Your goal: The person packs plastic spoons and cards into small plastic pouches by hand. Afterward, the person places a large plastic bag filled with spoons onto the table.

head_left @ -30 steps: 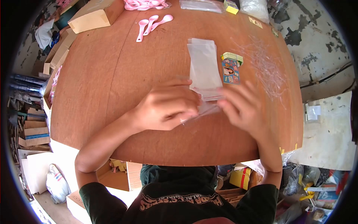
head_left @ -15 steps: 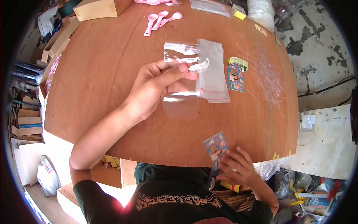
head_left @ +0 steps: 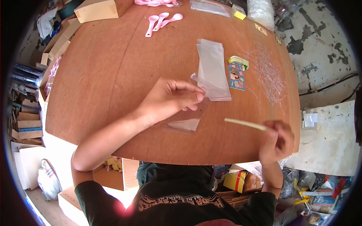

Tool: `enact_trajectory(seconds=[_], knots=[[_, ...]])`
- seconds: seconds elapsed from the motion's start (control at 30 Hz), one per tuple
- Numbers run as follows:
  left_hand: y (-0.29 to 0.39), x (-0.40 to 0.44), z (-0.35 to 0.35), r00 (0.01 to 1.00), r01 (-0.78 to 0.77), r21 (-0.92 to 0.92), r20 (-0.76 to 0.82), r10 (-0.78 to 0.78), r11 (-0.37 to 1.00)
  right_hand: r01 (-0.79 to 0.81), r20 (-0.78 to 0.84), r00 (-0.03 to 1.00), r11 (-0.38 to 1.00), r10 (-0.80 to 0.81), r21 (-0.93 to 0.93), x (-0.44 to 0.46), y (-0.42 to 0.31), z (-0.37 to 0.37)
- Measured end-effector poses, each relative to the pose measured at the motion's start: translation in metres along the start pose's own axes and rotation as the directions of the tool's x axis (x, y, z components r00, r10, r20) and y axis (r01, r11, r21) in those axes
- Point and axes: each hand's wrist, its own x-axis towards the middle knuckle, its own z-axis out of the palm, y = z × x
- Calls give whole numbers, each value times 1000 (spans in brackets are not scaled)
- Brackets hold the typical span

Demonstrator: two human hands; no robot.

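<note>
My left hand (head_left: 171, 100) pinches a clear plastic bag (head_left: 184, 124) near its upper edge, and the bag hangs tilted over the middle of the table. Over the table's right front part, my right hand (head_left: 278, 141) grips a card (head_left: 245, 124), turned nearly edge-on so only a thin pale side shows. Just beyond my left hand lies a stack of clear plastic bags (head_left: 212, 67). Beside that stack sit blue printed cards (head_left: 236, 77) with a yellow-green folded end. Three pink measuring spoons (head_left: 162, 22) rest farther back.
A heap of thin clear plastic strips (head_left: 269, 79) lies on the right of the wooden table (head_left: 86, 94). At the back are a cardboard box (head_left: 97, 10), more pink spoons (head_left: 158, 2), a small yellow box (head_left: 239, 12) and a plastic roll (head_left: 260, 14).
My left hand has come down toward me, tilting the bag. My right hand has risen from the table's front edge and moved right, turning the card from its printed face to edge-on.
</note>
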Motion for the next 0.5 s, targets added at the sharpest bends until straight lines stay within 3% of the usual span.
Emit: enact_trajectory(seconds=[0.03,0.1,0.2,0.5], knots=[[-2,0,1,1000,1,-8,27,0,1000,-1,-5,1000,1000,1,-1,12,-2,9],[-4,-1,3,999,-13,2,46,12,1000,-171,-19,985,985,171,23,34,-4,24],[0,-3,4,998,-37,-6,53,37,999,-95,42,995,991,91,91,54,8,45],[5,-3,0,995,-93,123,41,88,988,-290,206,940,955,272,61,64,16,54]])
